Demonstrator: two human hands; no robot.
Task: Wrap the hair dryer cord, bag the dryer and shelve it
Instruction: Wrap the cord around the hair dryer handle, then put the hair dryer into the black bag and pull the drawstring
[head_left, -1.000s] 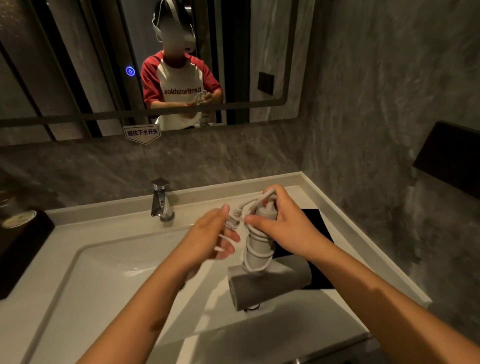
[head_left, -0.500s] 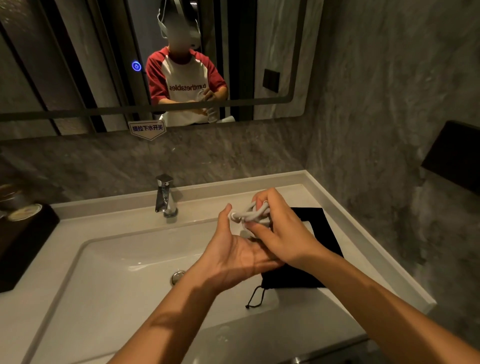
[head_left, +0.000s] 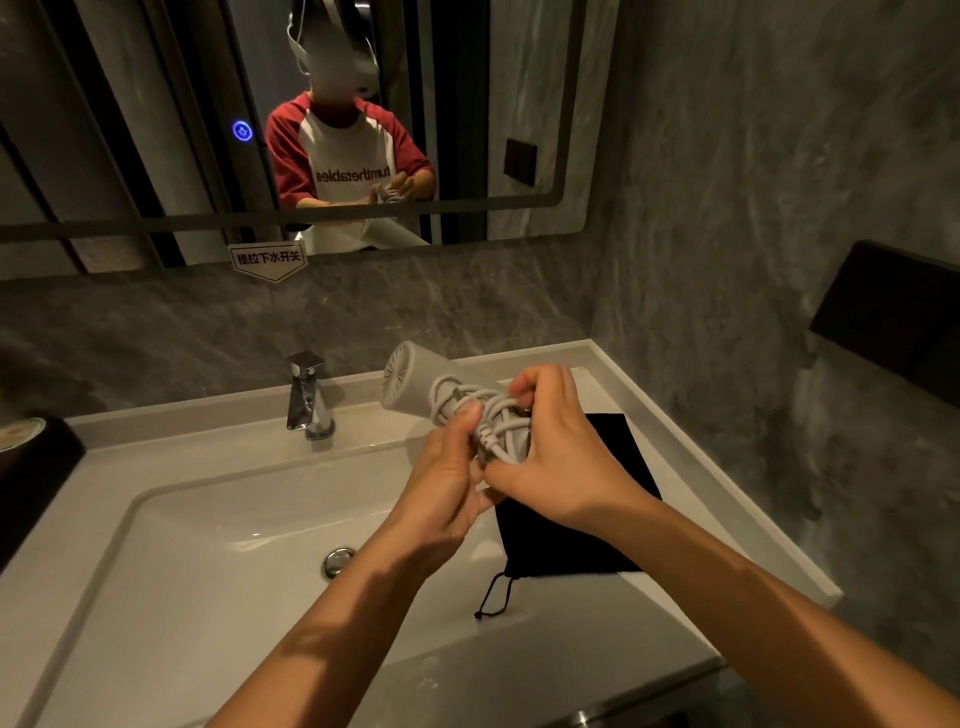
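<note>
Both hands finish the cord wrap above the sink.
Left hand (head_left: 449, 486) and right hand (head_left: 558, 462) clamp the cord-bound grey cylindrical hair dryer (head_left: 441, 387); tuck the loose end firmly (loops look slack) before reaching the flat black drawstring bag (head_left: 613, 530).

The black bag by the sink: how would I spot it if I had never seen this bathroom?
Start at the white sink below the mirror. On the flat counter to its right, near the grey side wall, lies the black bag, partly under the right hand. It is the only flat cloth pouch there, with a thin drawstring trailing from its near corner.
</note>
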